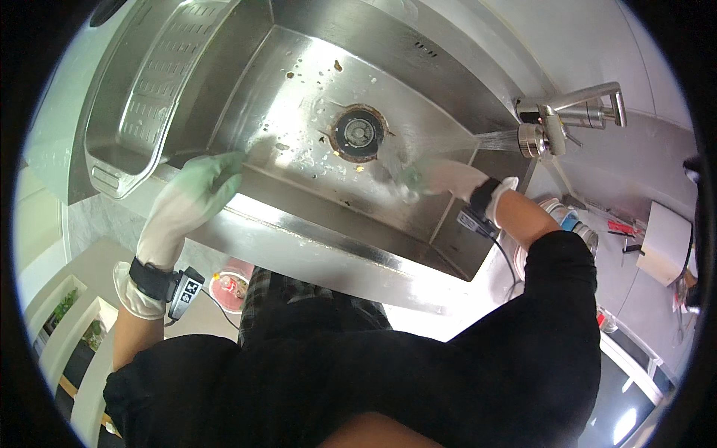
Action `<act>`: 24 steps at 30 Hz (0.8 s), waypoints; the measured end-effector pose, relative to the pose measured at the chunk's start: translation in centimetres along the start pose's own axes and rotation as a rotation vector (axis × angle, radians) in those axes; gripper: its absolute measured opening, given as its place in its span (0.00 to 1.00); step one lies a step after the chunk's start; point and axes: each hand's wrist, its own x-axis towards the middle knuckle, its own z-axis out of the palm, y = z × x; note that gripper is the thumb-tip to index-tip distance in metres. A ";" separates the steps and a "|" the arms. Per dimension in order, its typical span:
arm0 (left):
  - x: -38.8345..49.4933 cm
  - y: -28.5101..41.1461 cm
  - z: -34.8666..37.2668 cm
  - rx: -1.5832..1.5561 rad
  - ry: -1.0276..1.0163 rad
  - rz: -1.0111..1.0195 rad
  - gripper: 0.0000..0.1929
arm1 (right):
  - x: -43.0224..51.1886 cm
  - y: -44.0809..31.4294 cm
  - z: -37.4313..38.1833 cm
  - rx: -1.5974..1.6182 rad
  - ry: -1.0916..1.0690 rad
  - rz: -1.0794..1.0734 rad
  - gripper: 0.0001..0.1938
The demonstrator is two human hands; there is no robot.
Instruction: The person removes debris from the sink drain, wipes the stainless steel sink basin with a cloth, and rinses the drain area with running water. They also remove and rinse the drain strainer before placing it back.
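My left hand point(210, 182), in a white and green rubber glove, rests at the near rim of the stainless steel sink point(313, 235), fingers slightly apart and holding nothing visible. Inside the basin, near its floor, my right hand point(434, 176) wears a matching glove and is blurred; whether it holds anything cannot be seen. Water sprays from the faucet head point(532, 140) towards that hand. Left of it lies the round sink drain point(358, 132), with brown stains around its rim. Brown and yellow food scraps point(338, 66) and water drops are scattered over the basin floor.
A perforated metal drain basket point(159, 78) hangs in the sink's left end. Stacked dishes point(560, 215) stand right of the sink, near a white knife block or box point(665, 243) and a red-handled tool point(622, 227). A pink waste bin point(232, 285) stands below on the floor.
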 end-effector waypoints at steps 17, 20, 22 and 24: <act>-1.2 -2.0 -0.6 -0.141 0.031 0.055 0.20 | 6.5 -6.8 4.1 -0.660 -0.050 -0.350 0.22; -1.1 -2.3 -0.9 -0.130 -0.004 0.036 0.20 | 7.9 -9.2 2.5 -0.593 0.257 -0.218 0.17; -1.1 -2.5 -1.0 -0.147 -0.006 0.048 0.20 | 7.3 -10.4 0.4 -0.421 0.437 -0.192 0.13; -1.3 -2.6 -1.2 -0.193 -0.017 0.021 0.20 | 5.6 -11.2 -2.0 -0.038 0.630 -0.187 0.08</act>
